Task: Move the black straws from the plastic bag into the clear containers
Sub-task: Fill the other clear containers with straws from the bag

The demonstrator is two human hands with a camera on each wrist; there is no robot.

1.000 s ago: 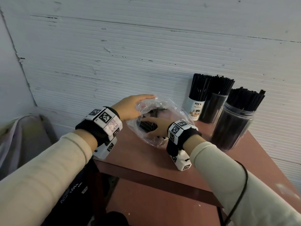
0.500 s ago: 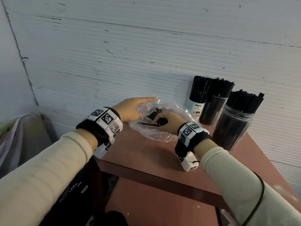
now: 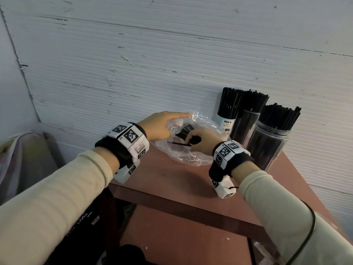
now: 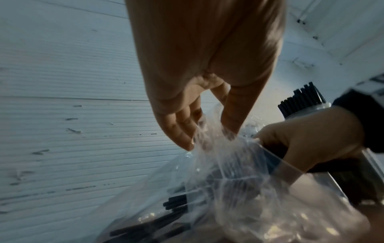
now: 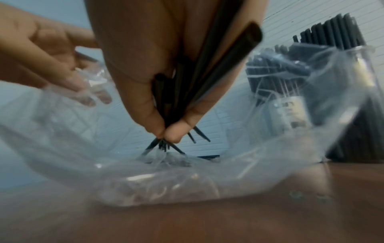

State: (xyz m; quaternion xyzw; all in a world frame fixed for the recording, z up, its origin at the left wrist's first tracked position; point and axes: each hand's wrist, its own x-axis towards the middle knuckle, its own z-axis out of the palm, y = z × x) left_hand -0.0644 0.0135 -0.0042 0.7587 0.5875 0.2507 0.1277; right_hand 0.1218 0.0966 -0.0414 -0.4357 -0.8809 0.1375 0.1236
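Note:
A crumpled clear plastic bag [image 3: 193, 159] lies on the reddish-brown table [image 3: 172, 180] with loose black straws [image 4: 176, 202] inside. My left hand [image 4: 209, 134] pinches the bag's far rim between thumb and fingers and holds it up. My right hand [image 5: 168, 131] is just above the bag's mouth and grips a small bundle of black straws [image 3: 178, 144] whose tips stick out to the left. Three clear containers stand at the right by the wall, all packed with upright straws: a labelled one [image 3: 226, 119], a dark one [image 3: 246, 125] and a wide jar [image 3: 271, 142].
A ribbed white wall [image 3: 172, 64] runs right behind the table. The wide jar stands close to my right wrist. A grey cloth bag [image 3: 28, 155] sits low on the left, and a lower shelf [image 3: 181, 238] shows under the tabletop.
My right hand has come up out of the bag with a bundle of straws and drawn slightly right. The left hand has stayed on the bag's rim.

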